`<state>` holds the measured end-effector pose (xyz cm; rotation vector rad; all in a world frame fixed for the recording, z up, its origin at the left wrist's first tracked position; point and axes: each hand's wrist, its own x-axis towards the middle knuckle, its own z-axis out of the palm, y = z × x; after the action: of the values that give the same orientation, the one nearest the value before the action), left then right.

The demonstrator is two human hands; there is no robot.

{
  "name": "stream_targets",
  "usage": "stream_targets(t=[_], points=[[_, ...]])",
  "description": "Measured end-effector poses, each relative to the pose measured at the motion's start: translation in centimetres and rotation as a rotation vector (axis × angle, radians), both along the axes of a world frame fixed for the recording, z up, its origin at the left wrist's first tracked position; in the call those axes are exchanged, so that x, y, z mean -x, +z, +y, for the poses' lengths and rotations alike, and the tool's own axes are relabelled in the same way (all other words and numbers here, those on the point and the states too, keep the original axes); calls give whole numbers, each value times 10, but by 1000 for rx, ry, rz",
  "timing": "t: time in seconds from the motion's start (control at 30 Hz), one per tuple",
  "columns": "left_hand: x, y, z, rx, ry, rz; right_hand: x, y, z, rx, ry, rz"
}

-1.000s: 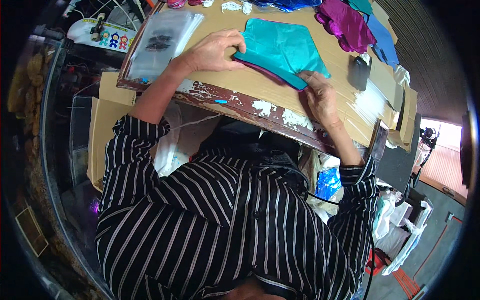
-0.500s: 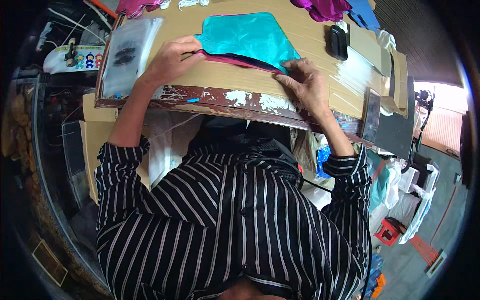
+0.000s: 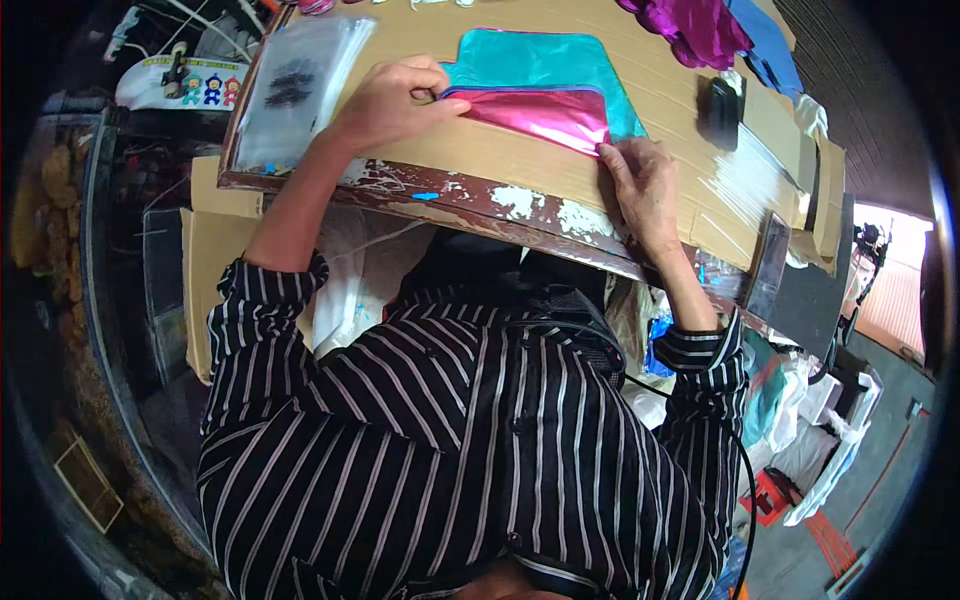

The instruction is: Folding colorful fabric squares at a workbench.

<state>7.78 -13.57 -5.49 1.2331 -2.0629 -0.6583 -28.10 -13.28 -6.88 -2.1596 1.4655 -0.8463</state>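
While flat, pink foil sheet (image 3: 540, 115) under 2 hands.

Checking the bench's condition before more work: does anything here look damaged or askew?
The wooden table edge is badly chipped, with paint flaked off in white patches. The pink foil piece sits offset on the teal foil piece.

Just one view here, a fisheye head cam looking steeply down past the wearer's black-and-white striped shirt (image 3: 450, 450) onto the cardboard-covered worn wooden table (image 3: 520, 175), close in, edges bending near the rim.
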Motion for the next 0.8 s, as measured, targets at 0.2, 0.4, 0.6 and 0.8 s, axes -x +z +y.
stream_targets(t=[0.2,0.4,0.6,0.8], points=[[0,-7,-5,-28,100,26,0,-2,-4,-40,27,-27],[-4,-7,-13,0,37,-81,-1,14,4,-76,15,-26],[-3,-11,-15,25,61,-148,-4,13,2,-28,4,64],[6,-10,-10,82,102,-272,-5,6,-5,28,27,201]])
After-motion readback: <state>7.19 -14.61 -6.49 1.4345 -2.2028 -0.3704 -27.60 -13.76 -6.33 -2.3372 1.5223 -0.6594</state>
